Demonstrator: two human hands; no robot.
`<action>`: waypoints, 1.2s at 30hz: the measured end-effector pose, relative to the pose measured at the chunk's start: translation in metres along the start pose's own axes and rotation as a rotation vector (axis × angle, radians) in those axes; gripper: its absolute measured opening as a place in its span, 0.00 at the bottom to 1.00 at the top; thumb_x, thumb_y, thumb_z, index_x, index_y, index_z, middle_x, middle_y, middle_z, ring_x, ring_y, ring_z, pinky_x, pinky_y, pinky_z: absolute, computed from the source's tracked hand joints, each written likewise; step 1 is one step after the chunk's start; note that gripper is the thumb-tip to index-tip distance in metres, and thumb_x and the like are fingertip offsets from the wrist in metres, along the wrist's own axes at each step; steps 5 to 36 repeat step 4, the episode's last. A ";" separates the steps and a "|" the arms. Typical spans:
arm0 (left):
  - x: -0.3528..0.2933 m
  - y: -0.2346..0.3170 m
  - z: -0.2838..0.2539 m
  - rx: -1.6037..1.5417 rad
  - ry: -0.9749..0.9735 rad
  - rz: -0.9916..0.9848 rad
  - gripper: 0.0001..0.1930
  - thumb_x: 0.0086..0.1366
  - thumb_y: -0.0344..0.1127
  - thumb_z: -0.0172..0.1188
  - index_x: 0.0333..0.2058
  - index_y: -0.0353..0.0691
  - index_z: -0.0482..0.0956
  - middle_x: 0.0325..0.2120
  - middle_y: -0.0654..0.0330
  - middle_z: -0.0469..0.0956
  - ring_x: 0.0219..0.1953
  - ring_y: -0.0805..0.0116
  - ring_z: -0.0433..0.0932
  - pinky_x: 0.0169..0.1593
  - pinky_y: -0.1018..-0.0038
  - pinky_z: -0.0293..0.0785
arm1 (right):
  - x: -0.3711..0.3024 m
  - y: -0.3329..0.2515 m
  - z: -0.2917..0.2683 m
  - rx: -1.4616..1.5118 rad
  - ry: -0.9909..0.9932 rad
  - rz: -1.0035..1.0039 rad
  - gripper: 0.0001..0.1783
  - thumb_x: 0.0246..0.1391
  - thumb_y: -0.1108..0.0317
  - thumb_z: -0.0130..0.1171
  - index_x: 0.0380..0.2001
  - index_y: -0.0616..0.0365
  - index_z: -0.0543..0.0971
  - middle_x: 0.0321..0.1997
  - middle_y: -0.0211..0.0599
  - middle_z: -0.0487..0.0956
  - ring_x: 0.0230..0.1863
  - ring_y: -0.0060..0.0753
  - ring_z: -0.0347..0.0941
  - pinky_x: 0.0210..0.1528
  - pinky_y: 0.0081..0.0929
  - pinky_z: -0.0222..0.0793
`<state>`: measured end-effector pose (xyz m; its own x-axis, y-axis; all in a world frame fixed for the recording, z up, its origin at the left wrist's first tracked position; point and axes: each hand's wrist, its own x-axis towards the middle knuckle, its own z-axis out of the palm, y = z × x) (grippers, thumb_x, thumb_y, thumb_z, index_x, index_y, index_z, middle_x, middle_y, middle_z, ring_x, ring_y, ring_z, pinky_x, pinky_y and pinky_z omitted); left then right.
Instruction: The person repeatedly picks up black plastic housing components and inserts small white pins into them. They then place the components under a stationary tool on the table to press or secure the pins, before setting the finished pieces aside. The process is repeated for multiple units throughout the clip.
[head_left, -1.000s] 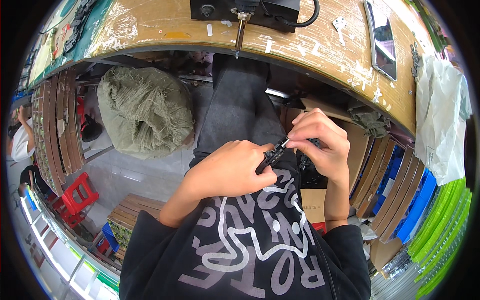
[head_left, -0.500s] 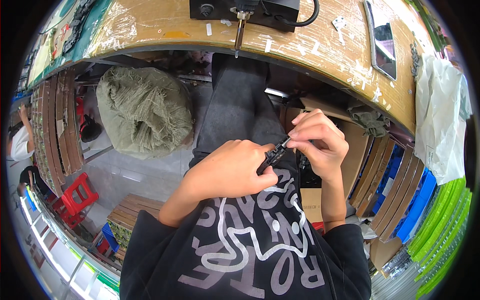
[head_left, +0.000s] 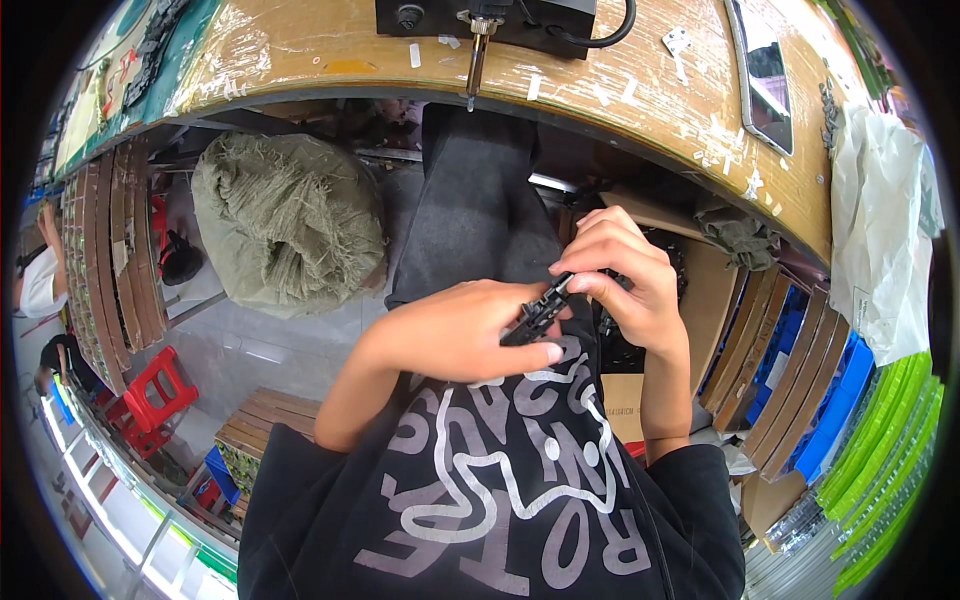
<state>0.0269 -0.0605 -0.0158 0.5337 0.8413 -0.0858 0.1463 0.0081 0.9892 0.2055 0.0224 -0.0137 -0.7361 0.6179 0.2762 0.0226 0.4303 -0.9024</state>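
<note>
A small black part (head_left: pixel 538 314), narrow and jagged like moulded plastic, is held above my lap. My left hand (head_left: pixel 455 330) grips its lower end, with the thumb along the near side and the fingers behind. The thumb and fingertips of my right hand (head_left: pixel 625 275) pinch the upper end. I cannot make out whether a separate small piece sits in that pinch. Straight ahead, a soldering-iron-like tool with a metal tip (head_left: pixel 477 65) points down over the bench edge from a black box (head_left: pixel 560 28).
The wooden bench (head_left: pixel 300 50) curves across the front, with a phone-like device (head_left: pixel 765 85) and paper scraps on it. A green sack (head_left: pixel 290 225) stands at left. At right are an open cardboard box (head_left: pixel 708 300), stacked boards and a white plastic bag (head_left: pixel 880 230). Red stools (head_left: pixel 160 388) stand at far left.
My right hand has shifted slightly left and up along the black part, its fingers now closer over the upper end. The part shows more between my left thumb and fingers.
</note>
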 end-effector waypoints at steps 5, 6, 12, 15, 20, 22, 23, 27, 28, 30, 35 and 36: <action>0.004 -0.028 -0.028 -1.115 -0.366 -0.316 0.34 0.51 0.61 0.50 0.46 0.37 0.66 0.32 0.55 0.74 0.33 0.56 0.75 0.43 0.66 0.71 | 0.006 0.002 0.000 0.121 0.073 -0.040 0.05 0.40 0.74 0.58 0.25 0.59 0.77 0.29 0.35 0.76 0.36 0.32 0.68 0.40 0.30 0.61; 0.004 -0.028 -0.028 -1.115 -0.366 -0.316 0.34 0.51 0.61 0.50 0.46 0.37 0.66 0.32 0.55 0.74 0.33 0.56 0.75 0.43 0.66 0.71 | 0.006 0.002 0.000 0.121 0.073 -0.040 0.05 0.40 0.74 0.58 0.25 0.59 0.77 0.29 0.35 0.76 0.36 0.32 0.68 0.40 0.30 0.61; 0.004 -0.028 -0.028 -1.115 -0.366 -0.316 0.34 0.51 0.61 0.50 0.46 0.37 0.66 0.32 0.55 0.74 0.33 0.56 0.75 0.43 0.66 0.71 | 0.006 0.002 0.000 0.121 0.073 -0.040 0.05 0.40 0.74 0.58 0.25 0.59 0.77 0.29 0.35 0.76 0.36 0.32 0.68 0.40 0.30 0.61; 0.004 -0.028 -0.028 -1.115 -0.366 -0.316 0.34 0.51 0.61 0.50 0.46 0.37 0.66 0.32 0.55 0.74 0.33 0.56 0.75 0.43 0.66 0.71 | 0.006 0.002 0.000 0.121 0.073 -0.040 0.05 0.40 0.74 0.58 0.25 0.59 0.77 0.29 0.35 0.76 0.36 0.32 0.68 0.40 0.30 0.61; 0.004 -0.028 -0.028 -1.115 -0.366 -0.316 0.34 0.51 0.61 0.50 0.46 0.37 0.66 0.32 0.55 0.74 0.33 0.56 0.75 0.43 0.66 0.71 | 0.006 0.002 0.000 0.121 0.073 -0.040 0.05 0.40 0.74 0.58 0.25 0.59 0.77 0.29 0.35 0.76 0.36 0.32 0.68 0.40 0.30 0.61; 0.004 -0.028 -0.028 -1.115 -0.366 -0.316 0.34 0.51 0.61 0.50 0.46 0.37 0.66 0.32 0.55 0.74 0.33 0.56 0.75 0.43 0.66 0.71 | 0.006 0.002 0.000 0.121 0.073 -0.040 0.05 0.40 0.74 0.58 0.25 0.59 0.77 0.29 0.35 0.76 0.36 0.32 0.68 0.40 0.30 0.61; 0.004 -0.028 -0.028 -1.115 -0.366 -0.316 0.34 0.51 0.61 0.50 0.46 0.37 0.66 0.32 0.55 0.74 0.33 0.56 0.75 0.43 0.66 0.71 | 0.006 0.002 0.000 0.121 0.073 -0.040 0.05 0.40 0.74 0.58 0.25 0.59 0.77 0.29 0.35 0.76 0.36 0.32 0.68 0.40 0.30 0.61; 0.004 -0.028 -0.028 -1.115 -0.366 -0.316 0.34 0.51 0.61 0.50 0.46 0.37 0.66 0.32 0.55 0.74 0.33 0.56 0.75 0.43 0.66 0.71 | 0.006 0.002 0.000 0.121 0.073 -0.040 0.05 0.40 0.74 0.58 0.25 0.59 0.77 0.29 0.35 0.76 0.36 0.32 0.68 0.40 0.30 0.61; 0.004 -0.028 -0.028 -1.115 -0.366 -0.316 0.34 0.51 0.61 0.50 0.46 0.37 0.66 0.32 0.55 0.74 0.33 0.56 0.75 0.43 0.66 0.71 | 0.006 0.002 0.000 0.121 0.073 -0.040 0.05 0.40 0.74 0.58 0.25 0.59 0.77 0.29 0.35 0.76 0.36 0.32 0.68 0.40 0.30 0.61; 0.004 -0.028 -0.028 -1.115 -0.366 -0.316 0.34 0.51 0.61 0.50 0.46 0.37 0.66 0.32 0.55 0.74 0.33 0.56 0.75 0.43 0.66 0.71 | 0.006 0.002 0.000 0.121 0.073 -0.040 0.05 0.40 0.74 0.58 0.25 0.59 0.77 0.29 0.35 0.76 0.36 0.32 0.68 0.40 0.30 0.61; 0.004 -0.028 -0.028 -1.115 -0.366 -0.316 0.34 0.51 0.61 0.50 0.46 0.37 0.66 0.32 0.55 0.74 0.33 0.56 0.75 0.43 0.66 0.71 | 0.006 0.002 0.000 0.121 0.073 -0.040 0.05 0.40 0.74 0.58 0.25 0.59 0.77 0.29 0.35 0.76 0.36 0.32 0.68 0.40 0.30 0.61; 0.004 -0.028 -0.028 -1.115 -0.366 -0.316 0.34 0.51 0.61 0.50 0.46 0.37 0.66 0.32 0.55 0.74 0.33 0.56 0.75 0.43 0.66 0.71 | 0.006 0.002 0.000 0.121 0.073 -0.040 0.05 0.40 0.74 0.58 0.25 0.59 0.77 0.29 0.35 0.76 0.36 0.32 0.68 0.40 0.30 0.61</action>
